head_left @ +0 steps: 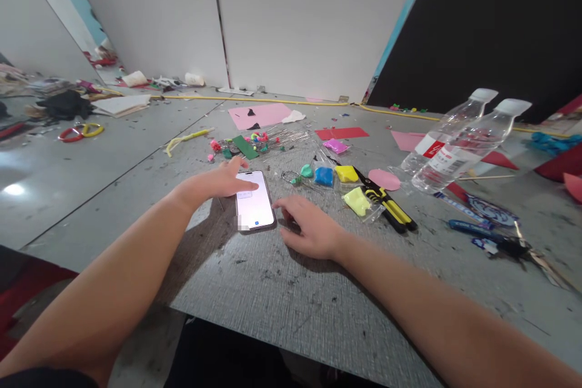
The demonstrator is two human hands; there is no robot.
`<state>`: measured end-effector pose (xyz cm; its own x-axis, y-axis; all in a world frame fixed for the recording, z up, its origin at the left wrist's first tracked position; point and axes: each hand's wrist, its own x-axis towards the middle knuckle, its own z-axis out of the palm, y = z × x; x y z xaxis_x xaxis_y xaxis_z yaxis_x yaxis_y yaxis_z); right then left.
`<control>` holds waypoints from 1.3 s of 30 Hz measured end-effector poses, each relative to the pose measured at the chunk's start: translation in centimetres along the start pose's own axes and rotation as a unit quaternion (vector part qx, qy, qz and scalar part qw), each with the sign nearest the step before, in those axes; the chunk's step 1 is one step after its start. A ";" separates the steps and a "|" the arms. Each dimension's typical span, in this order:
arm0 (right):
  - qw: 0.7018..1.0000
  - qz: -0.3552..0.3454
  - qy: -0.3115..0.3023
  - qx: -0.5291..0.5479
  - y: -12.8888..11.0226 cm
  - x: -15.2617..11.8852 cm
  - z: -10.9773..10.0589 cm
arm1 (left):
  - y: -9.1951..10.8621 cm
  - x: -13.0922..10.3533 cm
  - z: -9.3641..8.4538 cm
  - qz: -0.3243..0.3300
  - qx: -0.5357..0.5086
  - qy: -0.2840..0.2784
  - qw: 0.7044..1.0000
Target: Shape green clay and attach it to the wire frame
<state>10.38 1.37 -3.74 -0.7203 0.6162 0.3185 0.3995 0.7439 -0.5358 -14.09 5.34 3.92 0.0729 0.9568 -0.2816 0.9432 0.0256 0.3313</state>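
A smartphone point(255, 203) with a bright, mostly white screen lies face up on the grey table point(236, 291). My left hand point(227, 178) is at its upper left, the thumb stretched over the screen and the other fingers reaching past the phone's top left. Whether the thumb touches the glass I cannot tell. Resting on the table to the right of the phone, my right hand point(311, 229) has its fingers loosely curved and apart from the thumb, with nothing seen between them. Its index fingertip is close to the phone's right edge.
Behind the phone lies a pile of metal wires point(286, 138) with coloured clay bits. Clay packets, blue point(324, 176) and yellow point(347, 174), sit beside black-and-yellow pliers point(388, 205). Two clear bottles point(473, 145) stand at right. Scissors point(80, 133) lie far left.
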 end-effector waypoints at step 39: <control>0.986 -0.031 -0.053 -0.156 -0.5 0.4 0.3 | 3.1 -1.9 2.6 -0.040 0.151 0.083 0.984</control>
<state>9.72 1.19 -3.62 -0.7975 0.5485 0.2511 0.4956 0.8331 -0.2458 -10.47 2.80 3.10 -0.0362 0.9899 -0.1373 0.9989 0.0399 0.0250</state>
